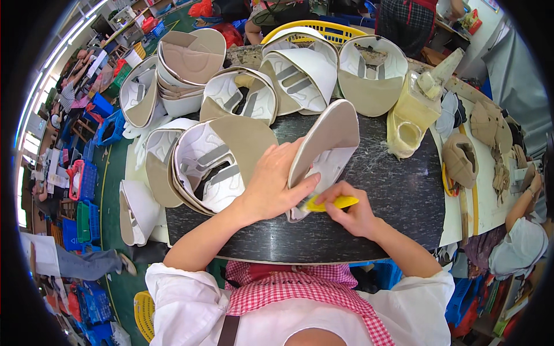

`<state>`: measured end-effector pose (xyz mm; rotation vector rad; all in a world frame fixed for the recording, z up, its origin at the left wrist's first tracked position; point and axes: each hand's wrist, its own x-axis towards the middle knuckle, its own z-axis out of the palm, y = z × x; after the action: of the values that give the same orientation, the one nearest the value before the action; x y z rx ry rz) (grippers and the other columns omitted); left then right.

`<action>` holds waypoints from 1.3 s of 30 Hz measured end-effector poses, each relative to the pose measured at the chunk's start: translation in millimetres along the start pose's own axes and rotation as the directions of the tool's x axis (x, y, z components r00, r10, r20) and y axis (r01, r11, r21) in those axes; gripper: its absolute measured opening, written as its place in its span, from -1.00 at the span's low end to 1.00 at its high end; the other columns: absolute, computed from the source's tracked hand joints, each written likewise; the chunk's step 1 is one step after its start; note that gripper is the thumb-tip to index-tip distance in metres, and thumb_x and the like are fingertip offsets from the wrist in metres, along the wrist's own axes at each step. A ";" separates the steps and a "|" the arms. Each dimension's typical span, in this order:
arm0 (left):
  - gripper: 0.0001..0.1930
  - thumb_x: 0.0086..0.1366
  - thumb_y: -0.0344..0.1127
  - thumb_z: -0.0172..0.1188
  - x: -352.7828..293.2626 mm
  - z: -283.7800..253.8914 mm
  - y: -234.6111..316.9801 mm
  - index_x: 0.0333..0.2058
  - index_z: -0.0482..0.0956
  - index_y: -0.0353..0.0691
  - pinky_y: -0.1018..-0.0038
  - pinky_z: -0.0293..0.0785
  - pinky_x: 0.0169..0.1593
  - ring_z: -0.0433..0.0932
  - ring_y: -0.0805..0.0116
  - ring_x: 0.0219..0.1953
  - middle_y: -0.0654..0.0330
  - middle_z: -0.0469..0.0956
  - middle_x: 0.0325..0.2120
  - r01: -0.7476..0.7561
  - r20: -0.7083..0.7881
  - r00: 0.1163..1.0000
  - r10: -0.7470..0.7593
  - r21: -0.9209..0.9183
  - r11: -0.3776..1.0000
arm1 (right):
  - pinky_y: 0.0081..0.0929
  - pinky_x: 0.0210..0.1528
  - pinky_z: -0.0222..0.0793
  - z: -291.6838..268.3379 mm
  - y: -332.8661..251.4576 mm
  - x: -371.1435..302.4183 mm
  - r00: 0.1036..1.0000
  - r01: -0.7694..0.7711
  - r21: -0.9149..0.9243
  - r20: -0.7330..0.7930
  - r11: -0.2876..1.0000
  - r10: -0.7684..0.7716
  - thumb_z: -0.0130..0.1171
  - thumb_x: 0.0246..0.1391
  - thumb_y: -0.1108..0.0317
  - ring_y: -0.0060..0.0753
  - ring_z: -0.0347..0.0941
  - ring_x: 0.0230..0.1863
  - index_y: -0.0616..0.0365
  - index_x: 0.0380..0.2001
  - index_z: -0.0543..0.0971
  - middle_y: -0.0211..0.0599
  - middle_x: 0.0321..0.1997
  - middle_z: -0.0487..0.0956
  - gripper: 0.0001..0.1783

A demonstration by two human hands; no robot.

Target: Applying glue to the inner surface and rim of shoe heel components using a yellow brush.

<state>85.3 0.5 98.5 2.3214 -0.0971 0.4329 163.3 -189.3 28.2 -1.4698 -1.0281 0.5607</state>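
Note:
My left hand (281,179) is closed on a curved beige-and-white fabric piece (327,144), its fingers behind and its thumb on the near side. The piece stands tilted above the dark tabletop, its hollow side turned to the right. In my right hand (353,210) is a yellow-handled brush (340,202), pinched between thumb and fingers. Its pale tip reaches into the lower end of the piece; I cannot tell how far. Close to my left wrist lies a nested stack of similar pieces (199,158), white inside with grey strips.
More such pieces (372,83) line the table's far edge and left side. A crusted, pale yellow container (408,112) stands at the back right. Beyond it is a side table (487,202) with beige items. A yellow basket (314,26) is behind. Other people work around the room.

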 end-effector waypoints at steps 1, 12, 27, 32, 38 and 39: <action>-0.46 0.06 -0.10 0.10 0.5 -1.3 3.3 0.00 0.32 -0.23 0.32 0.26 -0.15 0.44 0.13 -0.29 0.08 0.49 -0.39 0.002 -0.003 1.000 -0.002 0.001 1.000 | -0.55 -0.29 0.37 -2.8 -2.2 -0.2 0.999 -0.029 0.025 -0.043 0.999 0.030 0.13 -0.07 0.53 -0.46 0.48 -0.36 0.23 -0.39 0.42 -0.21 -0.38 0.55 -0.87; -0.51 0.09 -0.12 0.07 29.7 8.2 9.7 0.00 0.34 -0.16 0.24 0.37 -0.20 0.48 -0.01 -0.26 -0.05 0.50 -0.31 0.139 0.067 0.990 -0.128 -0.218 0.966 | -0.50 -0.30 0.38 -17.3 -9.2 28.3 0.962 -0.038 -0.250 -0.272 0.968 -0.033 0.14 -0.04 0.44 -0.45 0.48 -0.41 0.24 -0.43 0.41 -0.22 -0.45 0.54 -0.85; -0.49 0.14 -0.36 0.08 -43.0 51.3 -31.6 0.06 0.18 -0.38 0.34 0.19 0.07 0.31 0.15 -0.01 -0.01 0.34 -0.09 -0.035 -0.097 0.995 0.010 -0.260 0.965 | -0.76 -0.61 0.08 -154.1 -9.6 1.6 0.677 -0.296 -0.357 -0.733 0.886 -0.069 0.07 0.10 0.25 -0.75 0.19 -0.71 0.19 -0.44 0.49 -0.49 -0.64 0.42 -0.79; -0.57 0.16 -0.37 0.05 -39.2 49.2 -20.8 0.01 0.26 -0.40 0.33 0.24 0.03 0.35 0.13 -0.05 -0.09 0.35 -0.09 0.053 -0.117 0.989 -0.095 -0.321 0.945 | -0.78 -0.74 0.01 -123.7 -10.4 0.2 0.705 -0.029 -0.053 -0.709 0.998 -0.017 -0.02 0.11 0.28 -0.79 0.16 -0.75 0.12 -0.55 0.41 -0.37 -0.61 0.52 -0.79; -0.59 0.17 -0.31 0.04 -22.5 46.5 -6.0 -0.04 0.30 -0.43 0.33 0.34 -0.09 0.47 0.08 -0.19 -0.09 0.45 -0.23 0.200 -0.123 0.960 -0.251 -0.322 0.925 | -0.55 -0.41 0.37 -58.4 6.9 49.8 0.921 0.117 -0.452 -0.285 0.884 -0.267 0.14 -0.03 0.42 -0.52 0.44 -0.48 0.24 -0.47 0.43 -0.28 -0.44 0.54 -0.87; -0.57 0.16 -0.30 0.05 -26.9 44.8 -6.1 -0.04 0.30 -0.42 0.32 0.34 -0.09 0.46 0.05 -0.18 -0.10 0.44 -0.22 0.204 -0.127 0.958 -0.258 -0.330 0.922 | -0.56 -0.42 0.36 -56.5 13.1 44.8 0.937 0.024 -0.391 -0.313 0.920 -0.157 0.14 -0.03 0.43 -0.52 0.43 -0.50 0.25 -0.49 0.42 -0.26 -0.47 0.53 -0.87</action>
<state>73.8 -28.2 56.0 1.9456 0.1792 0.4544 235.6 -180.5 36.0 -1.7748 -0.9566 0.0251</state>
